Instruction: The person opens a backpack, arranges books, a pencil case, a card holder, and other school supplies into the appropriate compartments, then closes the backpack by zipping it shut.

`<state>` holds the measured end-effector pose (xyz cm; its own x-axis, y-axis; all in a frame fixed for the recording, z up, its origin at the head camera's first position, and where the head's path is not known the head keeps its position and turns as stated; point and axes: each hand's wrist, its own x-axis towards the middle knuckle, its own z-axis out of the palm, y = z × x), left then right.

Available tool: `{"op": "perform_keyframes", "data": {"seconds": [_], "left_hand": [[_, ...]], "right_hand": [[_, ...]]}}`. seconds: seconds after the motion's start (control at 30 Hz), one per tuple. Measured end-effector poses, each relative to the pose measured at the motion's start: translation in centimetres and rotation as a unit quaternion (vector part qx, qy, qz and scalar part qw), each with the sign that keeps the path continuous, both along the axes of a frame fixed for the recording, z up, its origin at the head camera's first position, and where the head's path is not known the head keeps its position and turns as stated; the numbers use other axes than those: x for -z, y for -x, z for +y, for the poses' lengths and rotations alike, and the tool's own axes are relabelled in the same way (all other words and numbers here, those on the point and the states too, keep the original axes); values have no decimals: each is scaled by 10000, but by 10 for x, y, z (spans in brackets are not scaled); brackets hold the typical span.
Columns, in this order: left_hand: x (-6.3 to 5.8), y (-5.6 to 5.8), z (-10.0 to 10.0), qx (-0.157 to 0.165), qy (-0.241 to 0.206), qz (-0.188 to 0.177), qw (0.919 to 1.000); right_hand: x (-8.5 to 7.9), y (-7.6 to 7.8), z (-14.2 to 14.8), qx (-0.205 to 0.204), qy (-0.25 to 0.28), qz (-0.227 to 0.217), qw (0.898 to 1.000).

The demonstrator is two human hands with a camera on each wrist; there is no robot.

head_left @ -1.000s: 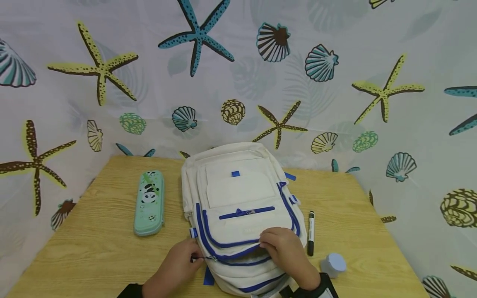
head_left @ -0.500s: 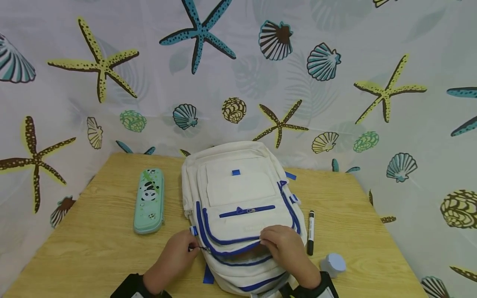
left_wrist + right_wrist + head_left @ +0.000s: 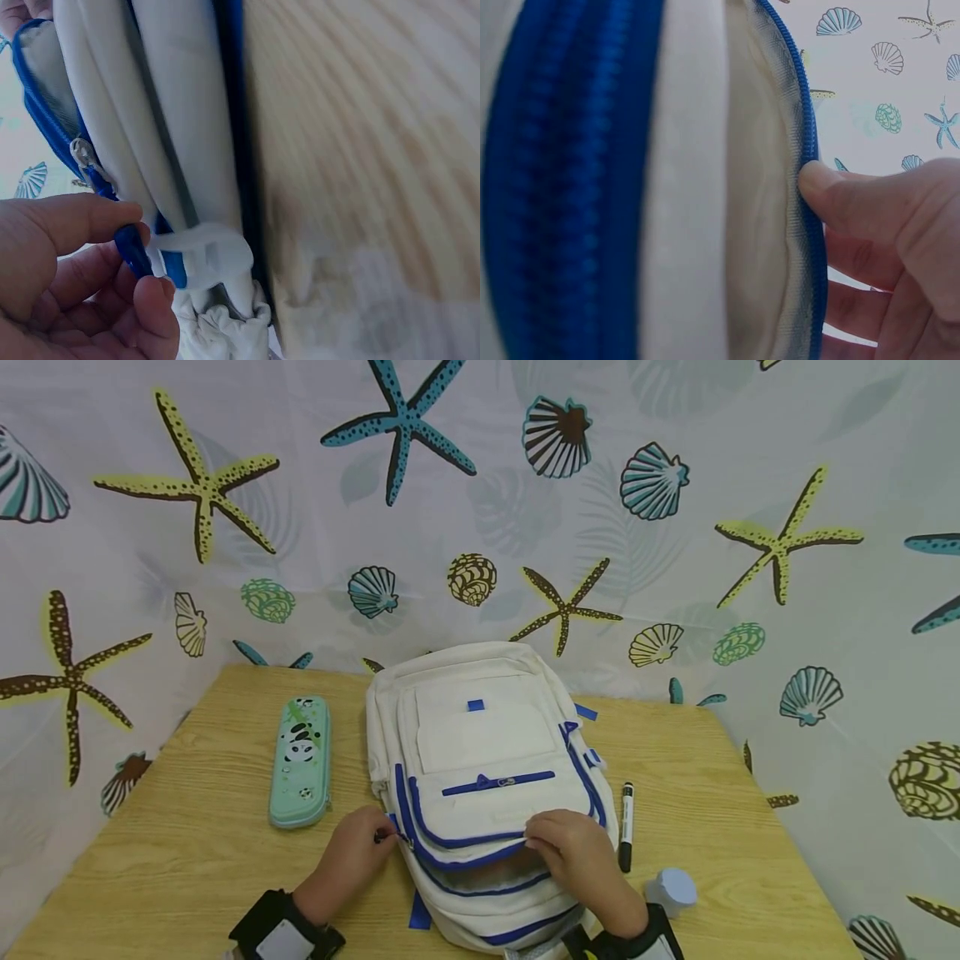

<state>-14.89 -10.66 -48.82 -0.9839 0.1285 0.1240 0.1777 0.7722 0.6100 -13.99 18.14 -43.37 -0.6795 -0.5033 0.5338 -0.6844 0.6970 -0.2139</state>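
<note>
A white backpack (image 3: 483, 727) with blue zippers lies on its back on the wooden table. At its lower left side my left hand (image 3: 348, 856) pinches a blue zipper pull (image 3: 133, 251) between thumb and fingers. The metal slider (image 3: 82, 152) sits just above it on the blue zipper in the left wrist view. My right hand (image 3: 581, 860) pinches the blue-zippered edge (image 3: 805, 112) of a front compartment, holding it up. That compartment gapes along the bottom, and its pale lining (image 3: 754, 202) shows in the right wrist view. How deep it goes is hidden.
Left of the backpack lies a mint-green panda pencil case (image 3: 300, 764). A black-and-white marker (image 3: 627, 827) and a small pale lavender round object (image 3: 672, 891) are to the right. A sea-patterned cloth (image 3: 480, 510) hangs behind the table.
My left hand has drawn the zipper pull up along the backpack's left side, and the compartment's gap is longer. The right hand keeps its hold on the edge.
</note>
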Motion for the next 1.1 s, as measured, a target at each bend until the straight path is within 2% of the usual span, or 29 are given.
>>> {"op": "perform_keyframes", "data": {"seconds": [0.47,0.67,1.1], "left_hand": [[6,18,-4,-143,-153,197,9996],[8,30,-5,-233,-173,398,9988],[6,50,-7,-251,35,151,9996]], "right_hand": [[0,0,-1,193,15,109,9998],[-2,1,0,208,68,225,9995],[-3,2,1,272,92,181,9994]]}}
